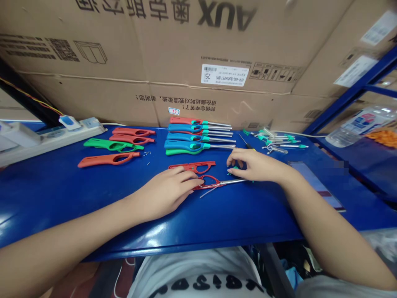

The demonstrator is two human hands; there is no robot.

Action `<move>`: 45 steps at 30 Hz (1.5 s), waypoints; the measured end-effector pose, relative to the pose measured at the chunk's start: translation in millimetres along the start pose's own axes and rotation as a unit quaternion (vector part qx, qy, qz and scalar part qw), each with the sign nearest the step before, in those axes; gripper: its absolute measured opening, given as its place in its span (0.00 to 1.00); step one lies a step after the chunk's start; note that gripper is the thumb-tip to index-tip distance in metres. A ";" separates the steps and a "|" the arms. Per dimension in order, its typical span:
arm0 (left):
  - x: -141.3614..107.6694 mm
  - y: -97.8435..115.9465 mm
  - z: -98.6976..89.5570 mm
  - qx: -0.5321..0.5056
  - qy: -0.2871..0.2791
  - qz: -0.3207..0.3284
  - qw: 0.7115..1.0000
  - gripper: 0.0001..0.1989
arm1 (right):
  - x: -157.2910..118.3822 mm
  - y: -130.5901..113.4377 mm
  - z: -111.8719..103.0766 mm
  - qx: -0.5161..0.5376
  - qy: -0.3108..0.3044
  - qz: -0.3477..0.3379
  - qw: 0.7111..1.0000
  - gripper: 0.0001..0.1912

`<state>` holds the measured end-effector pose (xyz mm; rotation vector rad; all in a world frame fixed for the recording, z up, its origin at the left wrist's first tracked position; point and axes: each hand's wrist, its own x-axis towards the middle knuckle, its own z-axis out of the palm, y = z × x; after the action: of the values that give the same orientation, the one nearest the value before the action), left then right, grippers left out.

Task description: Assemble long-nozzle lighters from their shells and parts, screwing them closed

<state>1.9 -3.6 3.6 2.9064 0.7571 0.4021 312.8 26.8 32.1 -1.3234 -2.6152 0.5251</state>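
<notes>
Your left hand (pixel 172 190) rests bent fingers on one red casing with a metal rod (pixel 217 183); I can't tell whether it grips. Your right hand (pixel 248 164) curls near the rod, thumb and forefinger almost meeting by one small green piece (pixel 235 168); whether it's pinched, I can't tell. Just beyond your left fingers: one red shell (pixel 191 166). Farther: four shells (pixel 104 143) leftward, one screwdriver (pixel 249 146), about six lighters (pixel 182 145).

Upside-down AUX lettering (pixel 228 15) and KFR label (pixel 225 75) on carton (pixel 124 54)
</notes>
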 end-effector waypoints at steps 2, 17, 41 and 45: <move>0.0 0.1 0.3 0.000 -0.002 -0.003 1.000 0.16 | -1.6 1.3 -1.1 0.028 -0.032 0.004 0.999 0.09; 1.2 1.1 -1.1 -0.003 -0.016 -0.016 1.000 0.16 | -2.1 6.2 -1.8 0.051 -0.027 0.012 0.998 0.12; 1.6 2.2 -3.9 0.002 -0.023 -0.009 1.000 0.17 | 18.8 9.4 24.1 -0.039 0.040 -0.008 0.998 0.14; 1.8 1.9 -3.5 -0.002 -0.016 -0.009 1.000 0.16 | 17.6 12.4 24.1 -0.044 0.042 0.005 0.998 0.12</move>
<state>3.4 -4.2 7.7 2.8919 0.7759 0.3532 304.4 42.1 4.9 -1.3525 -2.5915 0.3522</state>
